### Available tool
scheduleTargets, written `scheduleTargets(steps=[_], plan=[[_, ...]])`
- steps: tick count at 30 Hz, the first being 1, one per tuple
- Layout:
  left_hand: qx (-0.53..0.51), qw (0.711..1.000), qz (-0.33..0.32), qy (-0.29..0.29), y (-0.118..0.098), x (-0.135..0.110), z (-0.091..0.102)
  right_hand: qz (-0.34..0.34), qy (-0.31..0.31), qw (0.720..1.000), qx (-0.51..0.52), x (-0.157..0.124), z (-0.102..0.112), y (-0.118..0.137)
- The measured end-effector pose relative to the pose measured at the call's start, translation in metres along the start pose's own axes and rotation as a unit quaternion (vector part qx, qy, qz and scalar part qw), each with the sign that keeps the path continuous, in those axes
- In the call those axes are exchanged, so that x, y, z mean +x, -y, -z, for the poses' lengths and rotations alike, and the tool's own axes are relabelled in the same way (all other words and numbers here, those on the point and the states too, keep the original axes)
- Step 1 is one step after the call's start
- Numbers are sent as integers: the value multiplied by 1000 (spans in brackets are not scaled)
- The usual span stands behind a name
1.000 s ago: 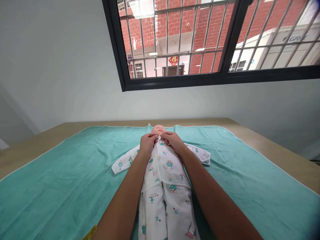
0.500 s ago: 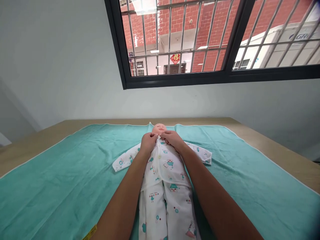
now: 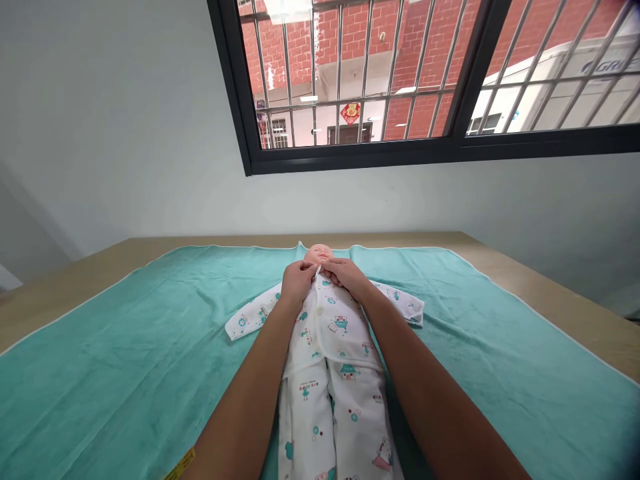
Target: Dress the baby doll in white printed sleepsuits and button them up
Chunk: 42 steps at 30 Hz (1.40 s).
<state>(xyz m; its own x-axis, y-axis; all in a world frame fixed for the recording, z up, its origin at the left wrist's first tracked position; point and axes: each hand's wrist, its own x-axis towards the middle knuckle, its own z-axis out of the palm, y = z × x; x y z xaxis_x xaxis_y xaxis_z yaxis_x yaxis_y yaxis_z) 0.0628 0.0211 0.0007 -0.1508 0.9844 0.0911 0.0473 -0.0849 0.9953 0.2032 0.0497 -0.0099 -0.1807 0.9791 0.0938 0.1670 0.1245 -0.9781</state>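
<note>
A baby doll lies on its back, dressed in a white printed baby jacket and matching trousers. Its sleeves stretch out to both sides. At the jacket's neck, just below the doll's chin, my left hand pinches the collar edge from the left. My right hand pinches the same collar from the right, its fingertips close to the left ones. A small button shows on the chest. Whatever lies right between the fingertips is hidden.
A green cloth with a pale border lies under the doll, spread over a wooden table. Behind the table rises a grey-white wall with a dark-framed, barred window.
Both hands keep their pinch at the collar, with only slight finger movement. The whole view has shifted very slightly.
</note>
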Motion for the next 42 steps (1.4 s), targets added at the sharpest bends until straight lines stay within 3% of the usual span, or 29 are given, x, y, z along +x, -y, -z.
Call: scheduleTargets(steps=[6, 12, 15, 19, 23, 28, 33, 37, 42], plan=[[-7, 1000, 3, 7, 0, 0, 2, 3, -10, 1000, 2, 1, 0, -2], [-9, 1000, 1, 13, 0, -1, 3, 30, 32, 999, -17, -5, 7, -2], [-1, 1000, 0, 12, -1, -1, 3, 40, 11, 997, -61, -6, 7, -1], [17, 1000, -2, 13, -2, -1, 3, 101, -23, 985, -141, -4, 2, 3], [28, 1000, -2, 12, -1, 1, 4, 149, -20, 971, -186, -3, -4, 6], [40, 999, 2, 21, -1, 3, 5, 128, 14, 985, -118, -3, 0, 0], [81, 997, -12, -4, -1, 7, 6, 51, 28, 998, -1, -6, 10, -3], [71, 997, -1, -26, 0, 7, 4, 40, 35, 998, -23, -8, 12, 2], [-2, 999, 49, -11, -2, 0, 6, 38, 3, 995, -94, -10, 8, 9]])
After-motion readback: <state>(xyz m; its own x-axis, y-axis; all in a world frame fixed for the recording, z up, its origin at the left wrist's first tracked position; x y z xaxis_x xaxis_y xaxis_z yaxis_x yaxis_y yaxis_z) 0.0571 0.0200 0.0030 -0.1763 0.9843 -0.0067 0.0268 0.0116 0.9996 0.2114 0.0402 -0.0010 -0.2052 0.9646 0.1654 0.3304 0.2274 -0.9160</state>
